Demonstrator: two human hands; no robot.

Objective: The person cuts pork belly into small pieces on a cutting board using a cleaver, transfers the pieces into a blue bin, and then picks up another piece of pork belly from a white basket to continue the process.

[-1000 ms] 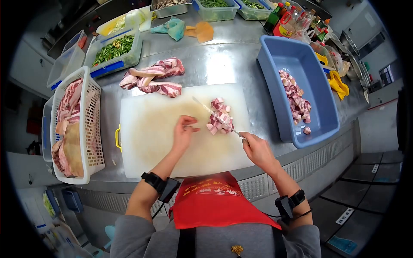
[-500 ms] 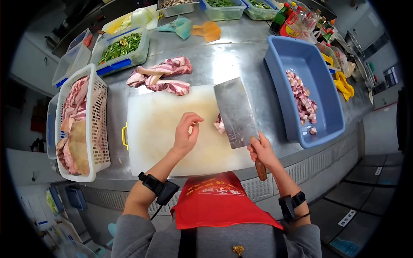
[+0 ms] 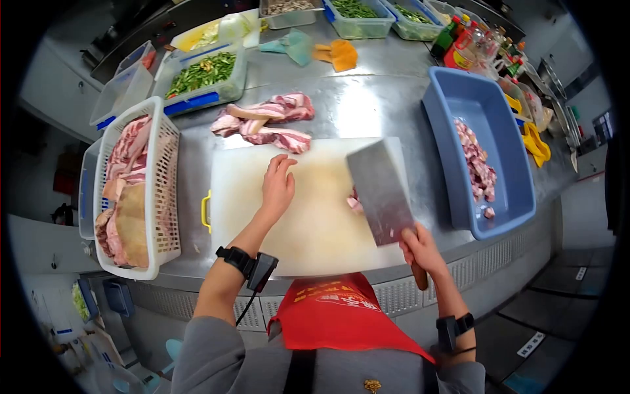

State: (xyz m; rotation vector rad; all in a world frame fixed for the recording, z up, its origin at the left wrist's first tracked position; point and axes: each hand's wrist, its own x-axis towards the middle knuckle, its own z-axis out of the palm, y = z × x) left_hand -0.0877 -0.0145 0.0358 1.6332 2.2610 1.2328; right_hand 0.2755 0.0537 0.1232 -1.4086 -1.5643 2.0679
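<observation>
My right hand point(image 3: 421, 247) is wrapped round the wooden handle of a broad cleaver point(image 3: 379, 194). The blade is over the right part of the white cutting board point(image 3: 295, 253). Beside the blade's left edge a small piece of pork point(image 3: 355, 202) shows, the rest of it hidden under the steel. My left hand point(image 3: 278, 182) holds nothing and is above the board, fingers apart and pointing at the raw pork strips point(image 3: 279, 108). Those strips lie on the steel table just behind the board; my fingertips look close to the nearest one, but contact cannot be made out.
On the left stands a white basket point(image 3: 155, 253) of pork slabs. A blue tub point(image 3: 461, 190) at the right contains diced pork. Further back are a container of cut green vegetables point(image 3: 200, 75), teal and orange cloths point(image 3: 336, 54), and several sauce bottles point(image 3: 446, 36).
My left hand has moved away from the cleaver, towards the pork strips, and its fingers have straightened. The cleaver stays over the board's right side. The whole view has shifted slightly.
</observation>
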